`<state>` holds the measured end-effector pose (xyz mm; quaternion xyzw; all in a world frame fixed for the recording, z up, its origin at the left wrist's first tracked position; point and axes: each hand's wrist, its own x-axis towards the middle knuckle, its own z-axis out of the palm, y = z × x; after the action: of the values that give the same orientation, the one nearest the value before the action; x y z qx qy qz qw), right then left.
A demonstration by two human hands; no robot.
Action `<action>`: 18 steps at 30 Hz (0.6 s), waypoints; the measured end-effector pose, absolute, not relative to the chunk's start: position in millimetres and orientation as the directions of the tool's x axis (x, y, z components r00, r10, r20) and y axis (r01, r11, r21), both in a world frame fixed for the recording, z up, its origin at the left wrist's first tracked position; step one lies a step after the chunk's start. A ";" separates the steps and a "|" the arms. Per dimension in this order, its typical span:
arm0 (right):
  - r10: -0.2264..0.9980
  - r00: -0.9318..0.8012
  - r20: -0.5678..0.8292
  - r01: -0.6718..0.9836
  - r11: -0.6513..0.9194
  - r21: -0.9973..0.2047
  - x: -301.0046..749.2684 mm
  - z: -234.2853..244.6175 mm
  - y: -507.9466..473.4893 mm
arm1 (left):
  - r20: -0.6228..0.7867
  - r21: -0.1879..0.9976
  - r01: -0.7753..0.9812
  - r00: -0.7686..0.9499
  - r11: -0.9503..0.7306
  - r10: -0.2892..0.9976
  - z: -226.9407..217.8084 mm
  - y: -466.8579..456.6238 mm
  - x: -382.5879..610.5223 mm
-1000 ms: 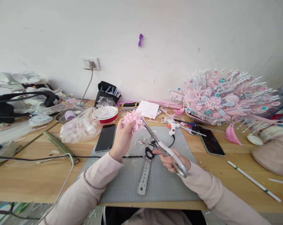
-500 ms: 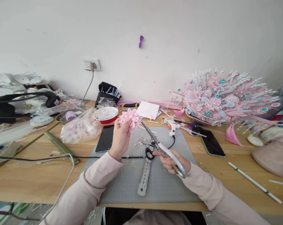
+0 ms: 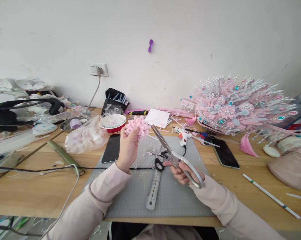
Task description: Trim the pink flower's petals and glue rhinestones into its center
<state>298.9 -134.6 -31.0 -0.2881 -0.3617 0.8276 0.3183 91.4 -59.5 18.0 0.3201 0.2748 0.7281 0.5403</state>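
My left hand is closed on a pink layered flower, held up over the grey cutting mat. My right hand grips the handles of large silver scissors. Their blades point up and left, the tip a short way right of the flower and apart from it. A steel ruler and small black-handled scissors lie on the mat between my hands.
A black phone, a red-rimmed bowl and a plastic bag lie left of the mat. A white glue gun, a second phone and a large pink jewelled headdress are to the right. Cables cross the wooden table at the left.
The scissors' tip has drawn back to the right, away from the flower. My left hand lifted and turned the flower slightly leftward.
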 end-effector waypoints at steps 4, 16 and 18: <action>0.648 -0.724 -0.237 -0.264 -0.577 -0.773 298.7 -34.0 -132.1 | 0.134 0.753 -0.617 -0.197 -0.229 0.971 16.9 -62.3 93.5; 0.763 -0.594 -0.256 -0.366 -0.539 -0.759 295.2 -34.4 -130.6 | 0.078 0.783 -0.610 -0.096 -0.120 0.992 13.8 -72.2 102.1; 0.779 -0.581 -0.235 -0.410 -0.529 -0.743 295.9 -32.5 -130.0 | 0.079 0.781 -0.611 -0.106 -0.128 0.991 14.8 -71.7 101.3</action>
<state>295.9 -130.0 -32.5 -0.2833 -0.3259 0.8272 0.3594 101.3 -71.7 14.8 0.3172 0.2995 0.6807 0.5885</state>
